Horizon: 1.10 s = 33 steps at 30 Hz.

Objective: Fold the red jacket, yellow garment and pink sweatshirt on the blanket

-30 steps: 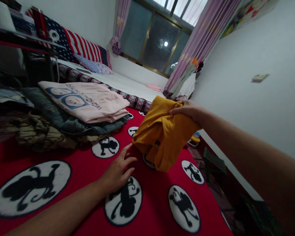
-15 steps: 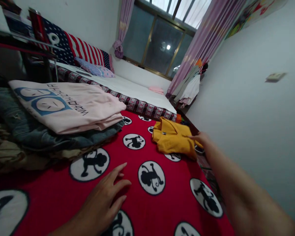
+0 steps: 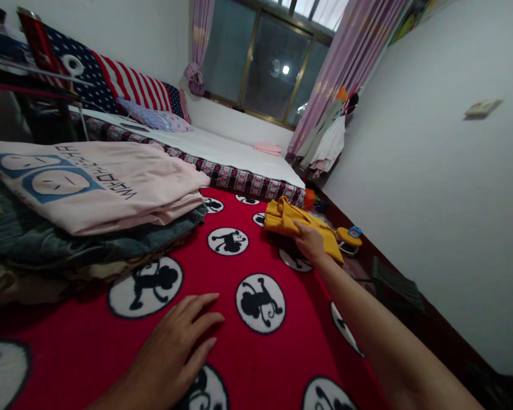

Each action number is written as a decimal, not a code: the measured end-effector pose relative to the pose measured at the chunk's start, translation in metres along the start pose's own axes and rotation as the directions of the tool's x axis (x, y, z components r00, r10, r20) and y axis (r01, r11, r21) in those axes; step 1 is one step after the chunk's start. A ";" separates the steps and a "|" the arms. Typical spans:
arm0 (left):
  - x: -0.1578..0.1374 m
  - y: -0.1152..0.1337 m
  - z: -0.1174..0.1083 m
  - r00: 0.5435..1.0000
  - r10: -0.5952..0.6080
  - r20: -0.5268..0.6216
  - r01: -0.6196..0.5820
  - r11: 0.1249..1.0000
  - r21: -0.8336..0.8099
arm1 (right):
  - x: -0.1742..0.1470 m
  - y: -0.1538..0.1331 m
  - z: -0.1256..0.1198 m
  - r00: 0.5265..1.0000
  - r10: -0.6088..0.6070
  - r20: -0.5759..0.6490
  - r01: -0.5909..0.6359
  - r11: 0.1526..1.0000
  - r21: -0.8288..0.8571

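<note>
The bare right forearm [image 3: 376, 324] is stretched well forward, slanted from the lower right up toward the left. At its end the right hand [image 3: 311, 242] is reached out, with its back turned upward; its fingers are only partly shown. The left hand [image 3: 175, 339] is held nearer the body, palm down, its digits slightly bent and loosely parted. Of the left forearm [image 3: 122, 393], only a short length is seen.

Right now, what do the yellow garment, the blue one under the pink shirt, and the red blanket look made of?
Yellow garment: matte, cotton-like knit, perhaps; soft, rounded folds.
Blue garment: likely denim, matte; mottled, faded blue.
Red blanket: possibly fleece, matte; soft-looking surface without shine. Exact fibres can't be told.
</note>
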<state>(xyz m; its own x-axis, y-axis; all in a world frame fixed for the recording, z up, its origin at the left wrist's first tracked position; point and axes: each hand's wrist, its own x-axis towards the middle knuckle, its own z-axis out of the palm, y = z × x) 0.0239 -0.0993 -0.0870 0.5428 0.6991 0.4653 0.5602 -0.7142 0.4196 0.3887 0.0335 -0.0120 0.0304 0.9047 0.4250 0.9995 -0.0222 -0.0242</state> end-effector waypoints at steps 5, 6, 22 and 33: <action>0.002 -0.001 0.001 1.000 -0.009 -0.010 0.009 0.999 -0.041 | 0.010 -0.036 0.018 0.931 0.344 -0.124 -0.333 0.937 0.106; 0.001 -0.001 0.001 1.000 -0.013 -0.010 0.013 0.999 -0.049 | 0.006 -0.044 0.026 0.957 0.276 -0.091 -0.271 0.961 0.061; 0.008 0.011 -0.015 0.998 -0.028 0.052 0.033 0.994 -0.102 | -0.081 -0.105 0.026 0.941 0.003 0.337 -0.007 1.000 0.012; 0.012 0.003 -0.023 0.999 0.034 -0.009 -0.034 0.992 -0.120 | -0.170 -0.153 -0.006 0.957 0.052 0.285 -0.074 0.995 0.065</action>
<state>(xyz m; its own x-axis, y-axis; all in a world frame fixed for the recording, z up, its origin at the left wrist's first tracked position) 0.0172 -0.0941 -0.0622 0.5558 0.6745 0.4860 0.4619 -0.7366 0.4940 0.2310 -0.1194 -0.0747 0.0778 0.9859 0.1481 0.9916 -0.0612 -0.1137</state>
